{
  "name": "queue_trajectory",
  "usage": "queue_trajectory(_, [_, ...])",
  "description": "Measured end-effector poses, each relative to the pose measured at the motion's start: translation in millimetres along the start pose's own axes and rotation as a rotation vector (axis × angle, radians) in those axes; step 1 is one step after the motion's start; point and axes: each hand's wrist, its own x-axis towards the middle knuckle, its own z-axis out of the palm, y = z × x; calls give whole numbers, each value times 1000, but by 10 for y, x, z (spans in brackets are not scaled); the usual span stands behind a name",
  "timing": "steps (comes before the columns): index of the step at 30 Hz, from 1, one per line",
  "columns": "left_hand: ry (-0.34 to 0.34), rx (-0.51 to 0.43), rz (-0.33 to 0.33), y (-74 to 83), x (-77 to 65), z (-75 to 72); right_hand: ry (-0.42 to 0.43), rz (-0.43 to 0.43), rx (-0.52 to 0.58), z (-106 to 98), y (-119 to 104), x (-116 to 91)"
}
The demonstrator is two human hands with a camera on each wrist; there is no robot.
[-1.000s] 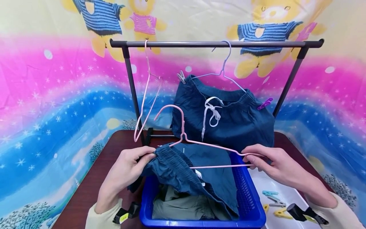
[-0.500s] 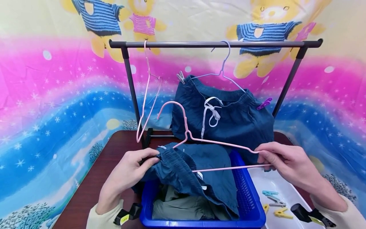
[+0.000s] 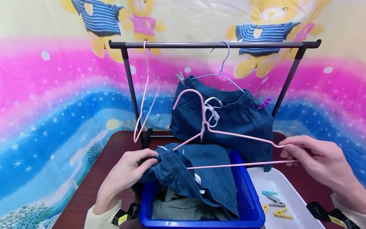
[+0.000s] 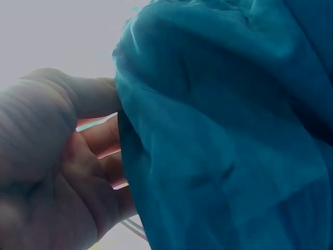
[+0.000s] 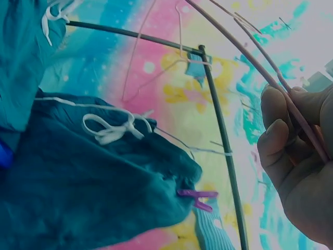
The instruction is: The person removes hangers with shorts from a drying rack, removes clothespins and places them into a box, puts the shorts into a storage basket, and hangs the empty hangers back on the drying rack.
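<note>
My left hand [image 3: 123, 175] pinches the waistband edge of dark blue drawstring shorts [image 3: 177, 175], which drape over the blue basket. In the left wrist view the shorts' fabric [image 4: 218, 135] covers the fingertips. My right hand [image 3: 323, 162] grips the right end of a pink wire hanger [image 3: 240, 136], its hook standing up. The hanger's left end goes into the waist opening and is hidden by the cloth. In the right wrist view the hanger's two wires [image 5: 260, 67] meet between thumb and fingers.
Behind, similar blue shorts [image 3: 243, 121] hang by clothespins from a lilac hanger on a dark rack [image 3: 177, 45]. Another pink hanger [image 3: 146, 86] hangs at left. A grey-green garment [image 3: 183, 206] lies in the basket [image 3: 258, 200]. The white tray [image 3: 300, 203] at right holds several clothespins [image 3: 283, 213].
My right hand has moved right and slightly up, drawing the hanger with it, so more of its left arm shows outside the waistband. My left hand has stayed nearly still.
</note>
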Motion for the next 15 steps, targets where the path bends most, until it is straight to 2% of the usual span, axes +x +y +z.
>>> queue_trajectory(11, [-32,-24,-14,-64,-42,10,24,86,-114,-213,34,-62])
queue_trajectory(15, [-50,-36,-28,-68,-43,16,41,35,-90,-257,68,-69])
